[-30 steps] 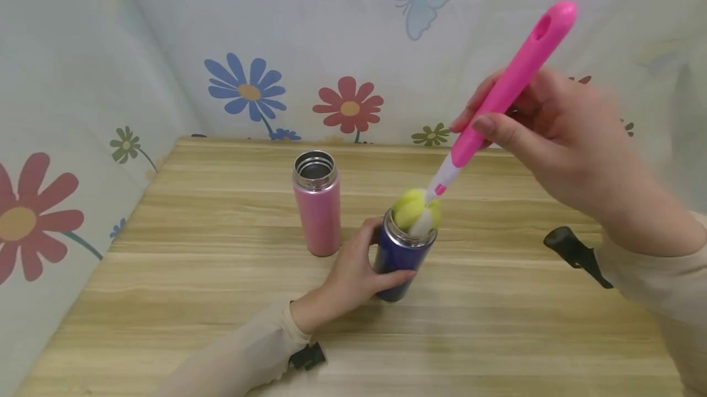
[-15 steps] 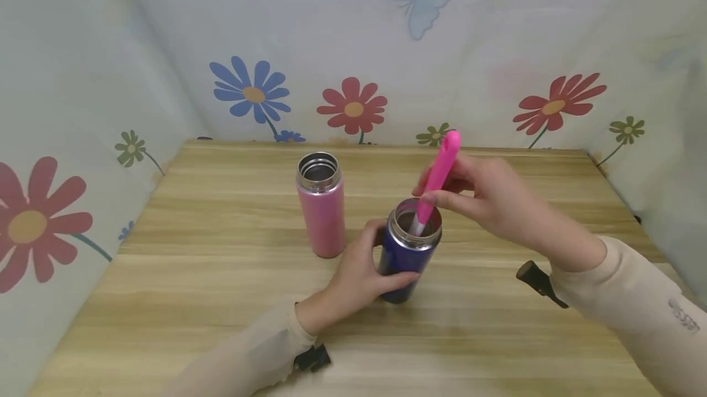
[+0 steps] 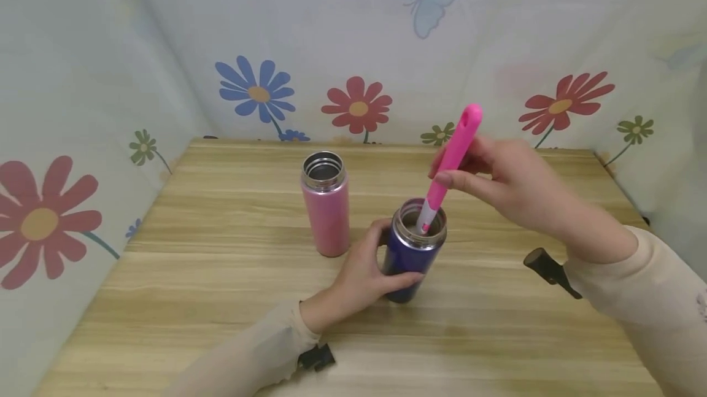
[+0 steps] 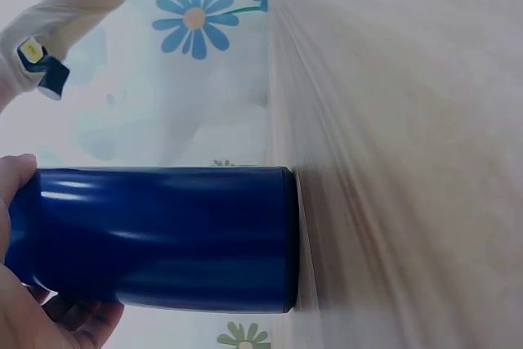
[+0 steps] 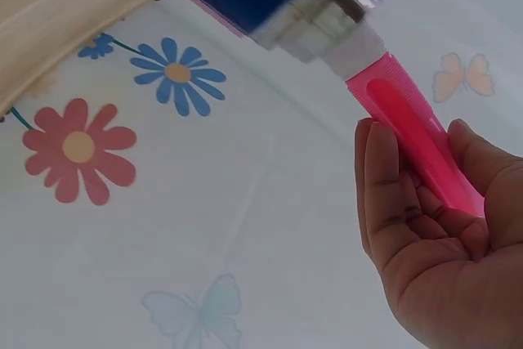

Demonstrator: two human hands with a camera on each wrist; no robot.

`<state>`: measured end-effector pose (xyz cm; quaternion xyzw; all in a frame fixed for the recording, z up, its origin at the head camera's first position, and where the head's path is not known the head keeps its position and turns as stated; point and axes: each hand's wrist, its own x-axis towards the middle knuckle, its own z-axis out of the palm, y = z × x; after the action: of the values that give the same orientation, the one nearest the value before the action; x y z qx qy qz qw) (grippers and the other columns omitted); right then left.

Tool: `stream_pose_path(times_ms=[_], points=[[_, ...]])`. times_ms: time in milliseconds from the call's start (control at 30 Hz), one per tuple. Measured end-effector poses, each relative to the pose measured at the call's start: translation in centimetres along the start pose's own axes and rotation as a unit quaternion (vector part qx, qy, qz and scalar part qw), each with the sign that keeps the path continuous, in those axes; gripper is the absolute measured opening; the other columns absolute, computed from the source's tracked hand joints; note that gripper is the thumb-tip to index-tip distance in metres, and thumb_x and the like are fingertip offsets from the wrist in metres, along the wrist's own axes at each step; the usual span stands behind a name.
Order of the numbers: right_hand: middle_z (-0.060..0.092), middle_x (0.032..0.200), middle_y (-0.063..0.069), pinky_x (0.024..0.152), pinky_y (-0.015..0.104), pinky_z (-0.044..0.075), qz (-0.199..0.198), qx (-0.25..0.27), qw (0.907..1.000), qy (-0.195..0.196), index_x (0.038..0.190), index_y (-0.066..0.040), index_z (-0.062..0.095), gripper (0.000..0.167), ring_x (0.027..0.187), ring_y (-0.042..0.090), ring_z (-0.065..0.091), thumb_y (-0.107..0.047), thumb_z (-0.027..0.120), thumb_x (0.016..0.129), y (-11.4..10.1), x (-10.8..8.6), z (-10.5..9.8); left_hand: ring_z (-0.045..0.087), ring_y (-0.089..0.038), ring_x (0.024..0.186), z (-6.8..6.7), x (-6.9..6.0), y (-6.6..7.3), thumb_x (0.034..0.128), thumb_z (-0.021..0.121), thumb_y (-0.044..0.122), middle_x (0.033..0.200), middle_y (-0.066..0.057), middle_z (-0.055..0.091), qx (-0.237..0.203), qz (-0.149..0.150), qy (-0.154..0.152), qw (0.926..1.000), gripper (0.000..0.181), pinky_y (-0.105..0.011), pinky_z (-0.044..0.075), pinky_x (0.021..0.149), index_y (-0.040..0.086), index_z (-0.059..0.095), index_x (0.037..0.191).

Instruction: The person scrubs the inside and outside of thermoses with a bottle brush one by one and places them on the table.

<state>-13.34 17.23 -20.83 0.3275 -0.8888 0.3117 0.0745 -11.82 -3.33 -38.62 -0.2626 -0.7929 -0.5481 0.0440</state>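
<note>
A dark blue bottle (image 3: 411, 256) without a lid stands on the wooden table, and my left hand (image 3: 361, 274) grips it round the body from the left. In the left wrist view the base of the blue bottle (image 4: 180, 239) rests on the tabletop. My right hand (image 3: 513, 188) pinches the pink handle of a bottle brush (image 3: 455, 151) between thumb and fingers. The brush leans to the right out of the bottle's steel mouth; its yellow sponge head is hidden inside. The right wrist view shows fingers curled along the pink handle (image 5: 417, 136).
An open pink bottle (image 3: 327, 213) stands upright to the left of the blue one, close behind my left hand. The wooden table (image 3: 221, 262) meets a flower-printed cloth (image 3: 309, 29) at the back and sides. Black straps with small devices hang at both sleeves.
The brush's sponge head went down from the blue bottle's mouth to inside it, the right hand lowering with it. Since then the handle has risen slightly. The left hand keeps its grip.
</note>
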Motion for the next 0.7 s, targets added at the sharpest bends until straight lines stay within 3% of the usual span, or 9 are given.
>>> stream_pose_path(times_ms=[300, 533, 700], points=[[0.071, 0.088, -0.004, 0.068, 0.011, 0.052, -0.032, -0.035, 0.998, 0.042, 0.105, -0.008, 0.063, 0.015, 0.072, 0.001, 0.063, -0.009, 0.065, 0.09, -1.5, 0.3, -2.2, 0.061, -0.02, 0.108, 0.1, 0.0, 0.0, 0.0712, 0.085, 0.021, 0.122, -0.01, 0.062, 0.015, 0.0, -0.004, 0.9999, 0.074, -0.036, 0.05, 0.096, 0.005, 0.044, 0.131], [0.07, 0.09, -0.016, 0.072, 0.013, 0.054, -0.047, -0.027, 0.9977, 0.04, 0.107, -0.016, 0.063, 0.018, 0.078, 0.0, 0.067, -0.01, 0.066, 0.089, -0.5, 0.4, -2.5, 0.062, -0.021, 0.107, 0.1, -0.1, 0.1, 0.0713, 0.085, 0.021, 0.121, -0.01, 0.062, 0.018, 0.005, -0.007, 0.9998, 0.074, -0.035, 0.05, 0.096, 0.005, 0.044, 0.131], [0.069, 0.092, -0.017, 0.073, 0.012, 0.053, -0.062, -0.033, 0.9962, 0.051, 0.108, -0.015, 0.064, 0.021, 0.079, 0.0, 0.067, -0.008, 0.067, 0.088, -0.3, 0.5, -2.8, 0.062, -0.02, 0.108, 0.1, -0.1, 0.1, 0.0709, 0.085, 0.021, 0.122, -0.01, 0.062, 0.02, 0.006, -0.007, 0.9998, 0.074, -0.036, 0.051, 0.096, 0.004, 0.044, 0.131]])
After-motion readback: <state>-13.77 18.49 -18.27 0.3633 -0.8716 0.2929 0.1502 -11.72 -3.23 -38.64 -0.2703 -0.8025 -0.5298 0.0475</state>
